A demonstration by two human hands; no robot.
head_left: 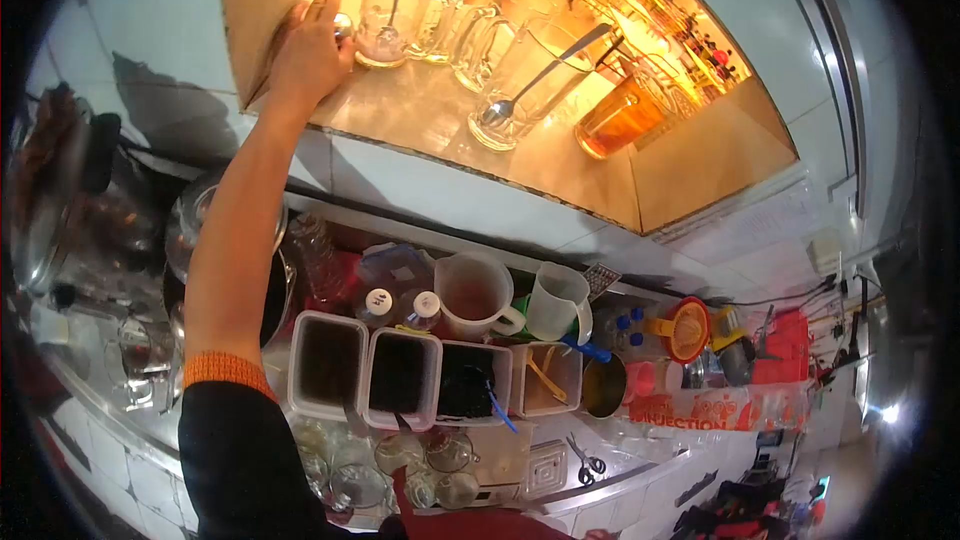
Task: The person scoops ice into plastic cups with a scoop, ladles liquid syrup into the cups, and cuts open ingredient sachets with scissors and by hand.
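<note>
My left hand (312,52) reaches up to the left end of a serving-hatch ledge (430,115). Its fingers are bent around a small shiny, rounded thing (343,28), mostly hidden by the hand. Just right of the hand stands a glass mug (385,40) with a spoon in it and some pale residue at its bottom. More clear glass mugs are beside it. One nearer mug (515,105) holds a long metal spoon (497,112). Farther right is a mug of amber drink (622,118). My right hand is out of view.
Below the hatch, a counter carries tubs of dark liquid (404,376), a measuring jug (473,295), a clear pitcher (560,302) and an orange strainer (687,330). Upturned glasses (358,485) and scissors (587,460) lie nearer. Through the hatch are tables and people.
</note>
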